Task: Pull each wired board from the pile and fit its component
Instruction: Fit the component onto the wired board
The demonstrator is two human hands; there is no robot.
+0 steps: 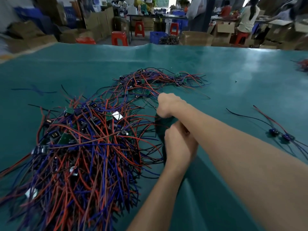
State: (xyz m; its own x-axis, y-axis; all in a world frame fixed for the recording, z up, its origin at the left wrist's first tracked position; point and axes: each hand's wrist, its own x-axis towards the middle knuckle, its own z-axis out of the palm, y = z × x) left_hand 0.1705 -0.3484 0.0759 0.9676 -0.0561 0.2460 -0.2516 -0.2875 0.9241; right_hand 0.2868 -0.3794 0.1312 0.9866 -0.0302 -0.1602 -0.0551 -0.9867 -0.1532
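Note:
A big tangled pile of wired boards [83, 144], with red and blue leads and small green boards, covers the left of the teal table [233, 77]. A thinner cluster of wired boards [160, 79] lies farther back. My right hand [168, 104] reaches across in a fist, and it grips wires that run back to that far cluster. My left hand [180, 144] sits just below it with curled fingers tucked under my right forearm. What it holds is hidden.
Two finished-looking wired boards [281, 135] lie apart at the right with long leads. Loose wires [35, 90] lie at the far left, and another red bundle [303, 65] sits at the right edge. Beyond the table are red stools, cardboard boxes and seated people.

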